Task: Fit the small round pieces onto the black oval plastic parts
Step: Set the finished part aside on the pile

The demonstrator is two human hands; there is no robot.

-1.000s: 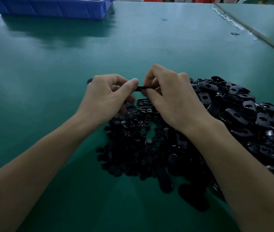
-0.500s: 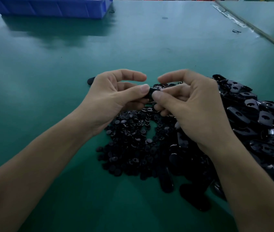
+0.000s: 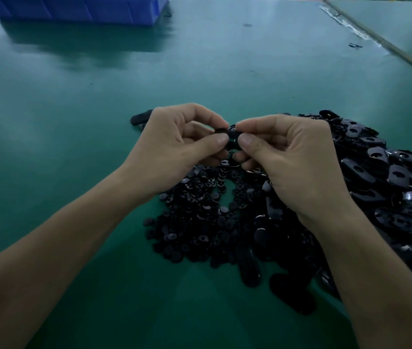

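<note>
At frame centre, the left hand point(image 3: 174, 147) and right hand point(image 3: 290, 157) hold one black oval part point(image 3: 232, 140) between them, each in a narrow thumb-and-forefinger grip. It is above the small round pieces point(image 3: 200, 212) heaped on the green bench point(image 3: 74, 127).

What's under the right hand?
The right hand, pinching a black part, hangs over the heap of oval parts and small round pieces; whatever sits directly beneath the palm is covered.
</note>
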